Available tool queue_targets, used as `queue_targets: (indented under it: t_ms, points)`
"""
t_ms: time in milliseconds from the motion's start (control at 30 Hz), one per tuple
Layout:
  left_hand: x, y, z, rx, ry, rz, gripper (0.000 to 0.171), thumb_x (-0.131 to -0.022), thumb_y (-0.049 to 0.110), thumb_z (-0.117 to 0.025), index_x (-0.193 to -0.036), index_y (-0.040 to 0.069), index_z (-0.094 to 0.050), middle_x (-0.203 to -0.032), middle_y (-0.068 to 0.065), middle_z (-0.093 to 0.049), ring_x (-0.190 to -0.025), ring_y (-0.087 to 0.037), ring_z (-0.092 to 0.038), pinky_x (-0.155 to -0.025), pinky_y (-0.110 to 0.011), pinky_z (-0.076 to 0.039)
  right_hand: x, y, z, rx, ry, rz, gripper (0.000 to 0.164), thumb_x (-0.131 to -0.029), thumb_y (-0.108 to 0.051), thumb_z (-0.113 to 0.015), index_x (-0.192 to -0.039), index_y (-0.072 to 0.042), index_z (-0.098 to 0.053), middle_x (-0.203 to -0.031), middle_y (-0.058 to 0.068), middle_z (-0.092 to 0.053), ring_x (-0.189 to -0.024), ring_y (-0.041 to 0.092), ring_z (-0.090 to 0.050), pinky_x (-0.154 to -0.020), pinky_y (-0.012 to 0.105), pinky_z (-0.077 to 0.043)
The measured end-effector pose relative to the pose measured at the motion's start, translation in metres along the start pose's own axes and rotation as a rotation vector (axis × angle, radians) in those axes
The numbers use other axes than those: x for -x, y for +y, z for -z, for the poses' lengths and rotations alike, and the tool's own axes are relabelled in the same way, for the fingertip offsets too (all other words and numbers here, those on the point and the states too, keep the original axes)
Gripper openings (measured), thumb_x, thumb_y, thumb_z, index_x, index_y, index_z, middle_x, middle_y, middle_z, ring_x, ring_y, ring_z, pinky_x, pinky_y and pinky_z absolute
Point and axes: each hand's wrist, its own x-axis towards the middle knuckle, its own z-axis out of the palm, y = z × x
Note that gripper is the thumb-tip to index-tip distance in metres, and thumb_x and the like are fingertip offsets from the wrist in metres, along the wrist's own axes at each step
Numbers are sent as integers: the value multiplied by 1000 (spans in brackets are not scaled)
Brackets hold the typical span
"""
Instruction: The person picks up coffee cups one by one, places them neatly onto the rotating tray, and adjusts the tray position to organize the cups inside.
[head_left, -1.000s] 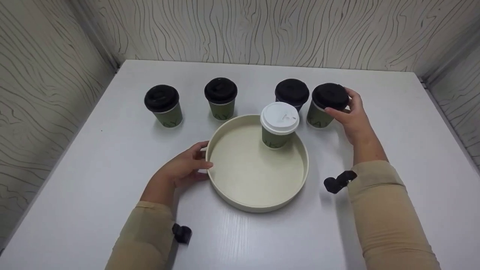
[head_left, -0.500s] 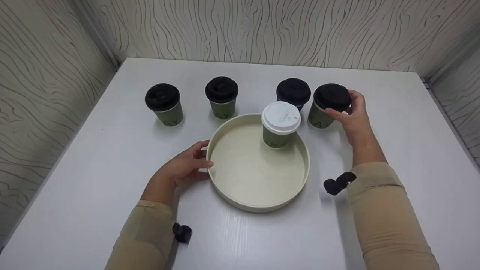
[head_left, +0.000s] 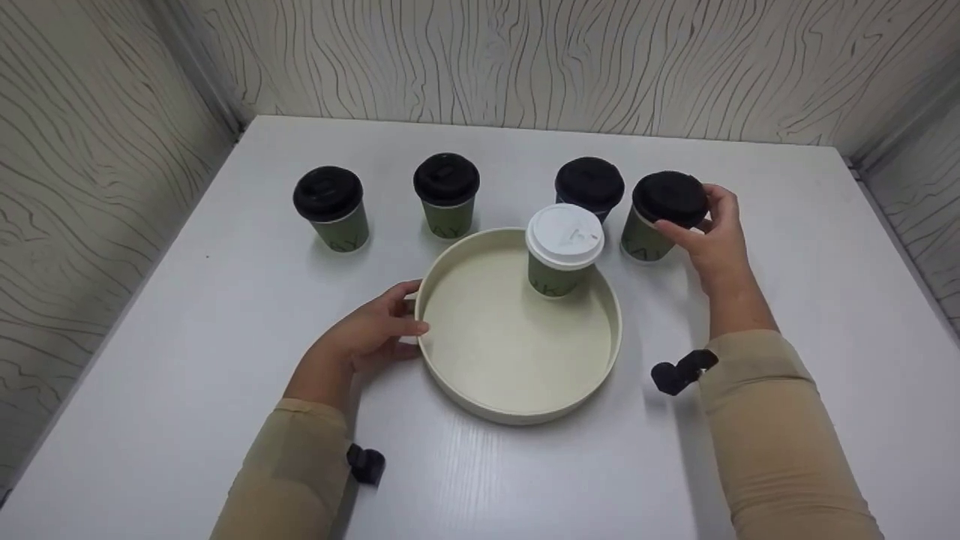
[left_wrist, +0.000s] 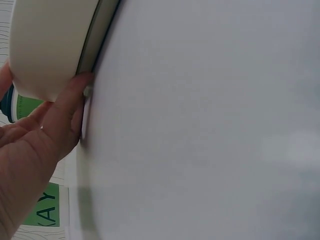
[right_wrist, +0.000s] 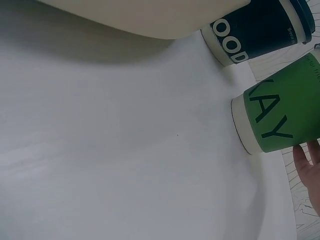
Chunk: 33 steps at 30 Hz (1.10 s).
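My left hand [head_left: 367, 330] grips the left side of a round cream tray [head_left: 517, 352], thumb over its rim and fingers against the outer wall. In the left wrist view, fingertips meet the tray wall [left_wrist: 47, 45] low down near the table. My right hand [head_left: 716, 244] holds a green paper coffee cup [head_left: 646, 238] with a black lid from its right side, near the lid. The right wrist view shows this cup [right_wrist: 280, 107] slightly tilted; whether its base touches the table I cannot tell. A green cup with a white lid [head_left: 564, 238] stands inside the tray at the back right.
Behind the white-lidded cup stands a dark blue cup [right_wrist: 255, 32] with a black lid [head_left: 589, 184], partly hidden in the head view. Two green cups, one far left [head_left: 341, 232] and one behind the tray [head_left: 448, 217], have black lids. A patterned wall [head_left: 517, 67] bounds the white table.
The cup in my right hand has shifted slightly right and toward me, away from the dark blue cup. My left hand and the tray have hardly moved.
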Motion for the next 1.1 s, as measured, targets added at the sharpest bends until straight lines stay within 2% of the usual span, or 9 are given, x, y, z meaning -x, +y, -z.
queue_targets:
  t_ms: [300,500,600,700,833,967,1100]
  points:
    - [3,0,-1,2,-16,4,71,-80,-1,-64,-139,23,-34,-133,-12,-41,-106,-26,-52,-82,-40,-49,5,-7,4,-26,-14,22,80,-74,-22,-77,-135,-19,-26,-149,-2,-24,-125,21,-33,-102,36,-33]
    - [2,0,-1,40,-14,21,70,-79,-1,-65,-138,24,-36,-133,-9,-42,-106,-26,-53,-84,-42,-48,11,-11,5,-168,-19,113,75,-72,-6,-76,-130,-15,-30,-142,4,-32,-130,19,-29,-107,39,-24]
    - [1,0,-2,44,-18,18,68,-79,-1,-64,-137,24,-37,-132,-9,-42,-107,-26,-52,-84,-42,-48,15,-13,8,-202,-27,142,73,-72,-3,-76,-129,-15,-31,-141,5,-34,-130,17,-28,-108,38,-22]
    - [0,0,-3,48,-29,11,61,-84,5,-60,-137,23,-36,-133,-8,-41,-110,-25,-50,-85,-42,-48,19,-16,11,-236,-40,167,72,-72,0,-75,-128,-13,-33,-140,6,-35,-131,17,-28,-110,35,-17]
    - [-1,-1,-5,56,-36,6,49,-91,21,-54,-137,21,-34,-130,-8,-44,-111,-23,-50,-84,-42,-48,25,-20,13,-297,-60,212,70,-70,6,-73,-126,-11,-35,-135,7,-40,-131,16,-28,-111,30,-10]
    - [-1,-1,-6,52,-7,0,45,-94,31,-50,-135,20,-36,-119,-14,-55,-105,-22,-54,-77,-38,-51,31,-22,15,-326,-99,249,68,-70,10,-71,-125,-10,-37,-132,7,-44,-128,18,-32,-110,31,-13]
    - [1,-2,-6,39,16,-6,42,-95,32,-47,-134,18,-38,-114,-16,-58,-104,-21,-55,-73,-35,-52,38,-23,17,-336,-134,282,67,-70,13,-69,-125,-9,-38,-129,8,-45,-124,19,-36,-105,29,-21]
